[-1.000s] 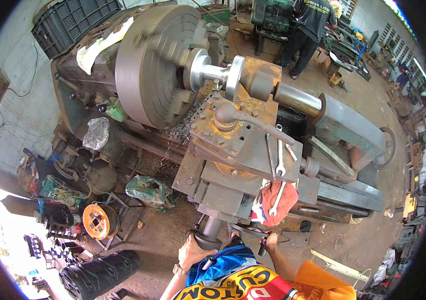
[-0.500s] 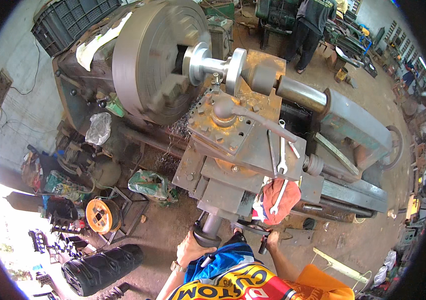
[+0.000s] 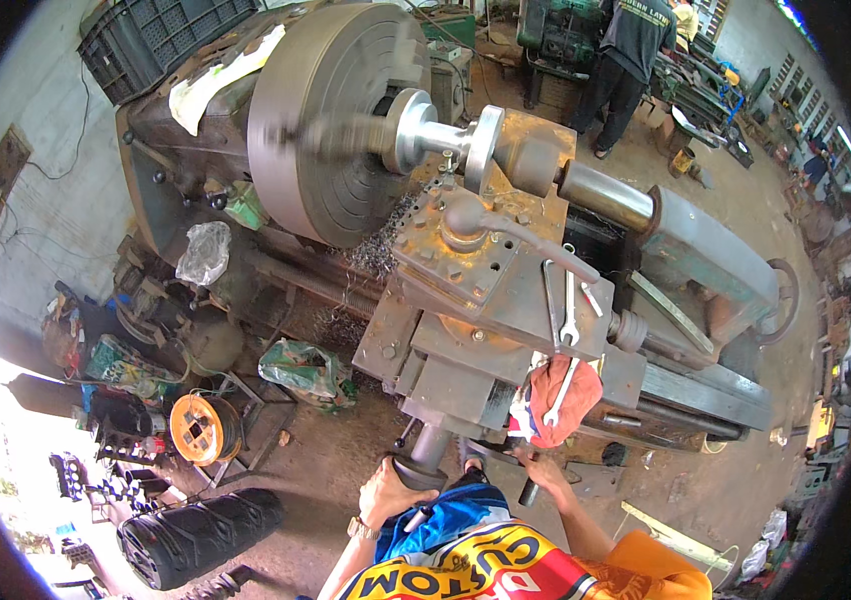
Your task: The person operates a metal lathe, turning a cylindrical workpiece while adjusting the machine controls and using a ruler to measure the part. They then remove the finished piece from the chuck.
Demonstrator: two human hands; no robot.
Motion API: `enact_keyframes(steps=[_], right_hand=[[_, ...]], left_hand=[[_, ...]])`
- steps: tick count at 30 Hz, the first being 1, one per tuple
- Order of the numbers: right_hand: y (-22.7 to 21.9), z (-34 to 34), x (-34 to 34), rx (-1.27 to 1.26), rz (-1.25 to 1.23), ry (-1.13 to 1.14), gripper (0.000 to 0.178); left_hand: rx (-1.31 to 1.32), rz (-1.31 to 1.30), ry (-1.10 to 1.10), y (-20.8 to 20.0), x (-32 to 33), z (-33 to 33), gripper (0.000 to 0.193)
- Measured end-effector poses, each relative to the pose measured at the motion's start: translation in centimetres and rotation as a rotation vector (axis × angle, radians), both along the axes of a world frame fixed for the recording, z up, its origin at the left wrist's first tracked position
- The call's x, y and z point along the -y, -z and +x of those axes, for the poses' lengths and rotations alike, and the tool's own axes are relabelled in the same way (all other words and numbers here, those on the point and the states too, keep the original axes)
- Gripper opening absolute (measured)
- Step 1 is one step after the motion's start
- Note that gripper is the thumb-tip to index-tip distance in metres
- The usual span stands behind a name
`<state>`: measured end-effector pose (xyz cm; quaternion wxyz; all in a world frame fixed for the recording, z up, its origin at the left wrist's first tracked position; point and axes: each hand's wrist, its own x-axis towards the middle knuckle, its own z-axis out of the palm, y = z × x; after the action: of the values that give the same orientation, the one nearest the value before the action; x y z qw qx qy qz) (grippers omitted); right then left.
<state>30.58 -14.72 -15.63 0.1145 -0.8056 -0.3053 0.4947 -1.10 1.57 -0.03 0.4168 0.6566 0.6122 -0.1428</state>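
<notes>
Over brown floor, hands touch round metal handwheels.

Wrench on lathe carriage

1. The chuck is smeared by motion; the blocks on its face blur past telling.
2. The near end of the shiny metal workpiece disappears into that blur.
3. Parts of the left hand's fingers are hidden behind the dark handwheel.
4. The right hand, by the lower crank handle, is too small to show its grip.
5. The upper edge cuts off the head of a co-worker.
6. The lower edge crops the person's bright shirt.
</notes>
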Motion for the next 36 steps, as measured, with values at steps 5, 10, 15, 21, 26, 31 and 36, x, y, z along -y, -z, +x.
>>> enact_keyframes(steps=[5, 10, 15, 21, 26, 31, 36], right_hand=[[-2.9, -1.3, -5.5, -0.097, -0.243, -0.298, 0.111], [-2.9, -2.9, -6.7, 0.005, -0.272, -0.242, 0.121], [-3.9, -3.7, -7.1, 0.144, -0.477, -0.199, 0.126], [-3.4, -2.7, -6.2, 0.101, -0.33, -0.217, 0.129], [-3.8, -3.2, -6.5, 0.205, -0.465, -0.213, 0.125], [-4.3, -2.7, -6.0, 0.065, -0.258, -0.206, 0.121], [-2.0, -2.9, -5.4, 0.274, -0.33, -0.084, 0.106]], left_hand=[[0.012, -0.028, 0.011, 0.0, 0.2, -0.2, 0.116], [-0.017, 0.05, 0.045, 0.4, 0.2, -0.3, 0.113], [0.025, 0.041, 0.0, 1.0, 0.4, -0.5, 0.108], [0.003, 0.043, 0.019, 0.6, 0.3, -0.5, 0.112], [0.027, -0.013, -0.005, 0.3, 0.1, -0.4, 0.112], [0.017, 0.032, 0.018, 0.4, 0.1, -0.4, 0.113], [0.028, 0.008, -0.002, 0.4, 0.2, -0.4, 0.113]])
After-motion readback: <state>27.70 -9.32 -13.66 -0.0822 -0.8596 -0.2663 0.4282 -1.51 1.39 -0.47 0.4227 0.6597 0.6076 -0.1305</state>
